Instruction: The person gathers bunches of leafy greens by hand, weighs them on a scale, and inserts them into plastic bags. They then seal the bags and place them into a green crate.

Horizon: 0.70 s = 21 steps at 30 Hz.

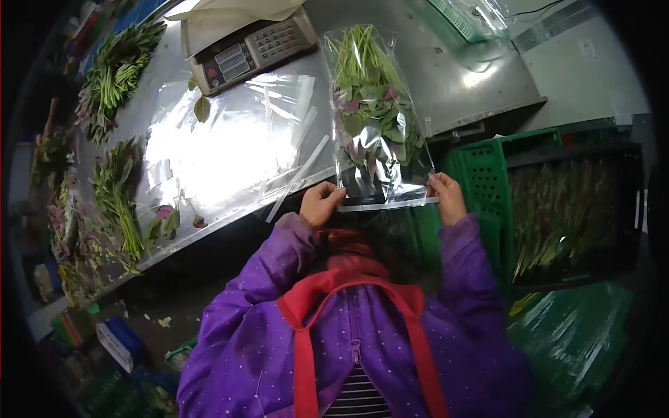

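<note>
A clear plastic bag [380, 167] lies over the table's front edge, its near end toward me. Inside is a bunch of leafy greens [373, 90], stems pointing away and green and purplish leaves nearer. My left hand [323, 203] pinches the left corner of the bag's near edge. At the right corner, my right hand [447, 196] pinches the same edge, so it is stretched straight between both hands. A whitish strip runs along that edge.
Left of the bag lie flat clear plastic bags [223, 139] and a scale [254, 49]. Loose bunches of greens [118, 188] rest on the metal table [446, 90]. At right stands a green crate [481, 188] beside a dark crate [575, 157] of packed greens.
</note>
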Available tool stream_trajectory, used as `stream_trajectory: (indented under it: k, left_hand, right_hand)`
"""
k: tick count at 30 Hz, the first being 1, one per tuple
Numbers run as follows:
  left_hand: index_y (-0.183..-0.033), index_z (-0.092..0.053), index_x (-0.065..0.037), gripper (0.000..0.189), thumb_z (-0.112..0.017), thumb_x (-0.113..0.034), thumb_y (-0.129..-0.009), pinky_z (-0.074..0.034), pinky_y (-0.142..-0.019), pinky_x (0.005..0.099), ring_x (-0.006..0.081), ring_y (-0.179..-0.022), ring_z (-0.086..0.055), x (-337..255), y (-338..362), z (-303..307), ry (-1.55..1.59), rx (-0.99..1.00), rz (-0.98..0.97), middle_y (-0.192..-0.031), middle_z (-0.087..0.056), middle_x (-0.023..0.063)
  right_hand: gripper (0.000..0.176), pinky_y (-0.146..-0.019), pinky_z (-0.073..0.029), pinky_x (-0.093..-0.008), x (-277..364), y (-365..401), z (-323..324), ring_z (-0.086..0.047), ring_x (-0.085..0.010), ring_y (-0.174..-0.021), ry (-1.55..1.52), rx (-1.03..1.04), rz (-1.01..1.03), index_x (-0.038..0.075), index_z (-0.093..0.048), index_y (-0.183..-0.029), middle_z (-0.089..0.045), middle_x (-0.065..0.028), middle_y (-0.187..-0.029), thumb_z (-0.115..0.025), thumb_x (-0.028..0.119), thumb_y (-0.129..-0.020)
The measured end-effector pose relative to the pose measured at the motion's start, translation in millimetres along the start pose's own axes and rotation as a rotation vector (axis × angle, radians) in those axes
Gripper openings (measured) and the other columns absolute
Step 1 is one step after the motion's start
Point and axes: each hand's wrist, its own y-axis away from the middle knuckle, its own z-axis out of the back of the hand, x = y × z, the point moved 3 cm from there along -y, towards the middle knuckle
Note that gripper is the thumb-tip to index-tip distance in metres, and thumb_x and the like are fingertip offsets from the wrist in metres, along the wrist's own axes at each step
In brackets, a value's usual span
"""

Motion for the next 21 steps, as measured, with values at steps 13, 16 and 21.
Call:
stream_trajectory:
  k: [13, 16, 21]
  left_hand:
    - [-0.097, -0.058, -0.005, 0.034, -0.058, -0.038, -0.089, -0.044, -0.069, 0.024, 0.0106, -0.08, -0.057, 10.6, 25.6, 16.2, 0.44, 0.01, 0.368, -0.09, -0.062, 0.0042]
    - [-0.093, -0.058, -0.005, 0.027, -0.059, -0.031, -0.089, -0.044, -0.064, 0.0233, 0.0081, -0.07, -0.054, 5.4, 11.2, 0.6, 0.193, 0.091, 0.171, -0.081, -0.059, 0.0007]
    - [-0.083, -0.06, -0.004, 0.014, -0.06, -0.016, -0.089, -0.046, -0.067, 0.023, 0.0095, -0.068, -0.057, 12.9, 7.1, -4.1, 0.297, 0.159, 0.052, -0.074, -0.061, 0.0026]
  right_hand:
    - [0.02, -0.058, -0.042, -0.0232, 56.8, -2.7, 1.1, -0.048, -0.0077, -0.065, 0.544, -0.329, 0.381, 0.0, -0.054, -0.093, -0.054, -0.0018, -0.078, -0.066, 0.013, -0.084]
    - [0.014, -0.061, -0.043, -0.0244, 85.1, 7.3, -24.6, -0.05, -0.0084, -0.065, 0.617, -0.267, 0.451, 0.0, -0.056, -0.09, -0.056, -0.0021, -0.075, -0.062, 0.011, -0.085]
    - [0.009, -0.063, -0.045, -0.0262, 81.0, 25.4, -99.4, -0.055, -0.0103, -0.07, 0.559, 0.253, 0.34, 0.0, -0.059, -0.088, -0.061, -0.0049, -0.077, -0.06, 0.008, -0.084]
